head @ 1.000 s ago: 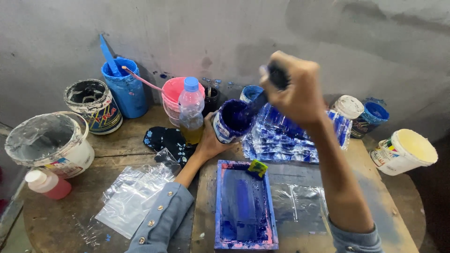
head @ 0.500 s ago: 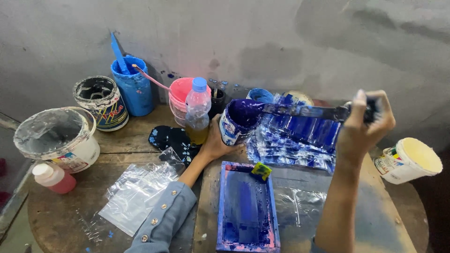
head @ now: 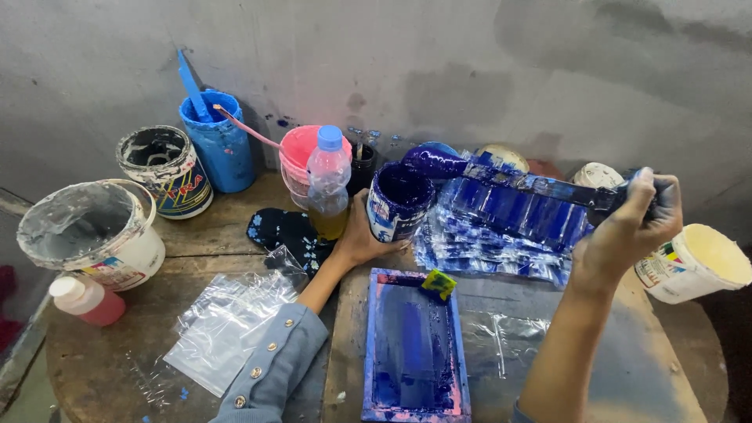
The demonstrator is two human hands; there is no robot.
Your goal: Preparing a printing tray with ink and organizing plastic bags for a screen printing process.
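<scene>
Wooden table [head: 204, 235]: left hand [head: 356, 235] steadies ink can [head: 398, 201].

Print/paint wkshop: ink tubs [head: 219, 145], stained screen frame [head: 413, 348], worn wooden table [head: 227, 227].

The left hand [head: 356, 235] grips a small can [head: 398, 201] of dark blue paint on the wooden table [head: 196, 235]. The right hand [head: 627, 227] holds a paint-coated spatula [head: 509, 176], its loaded tip seemingly just above the can's rim. A blue-stained tray [head: 413, 345] lies below.
</scene>
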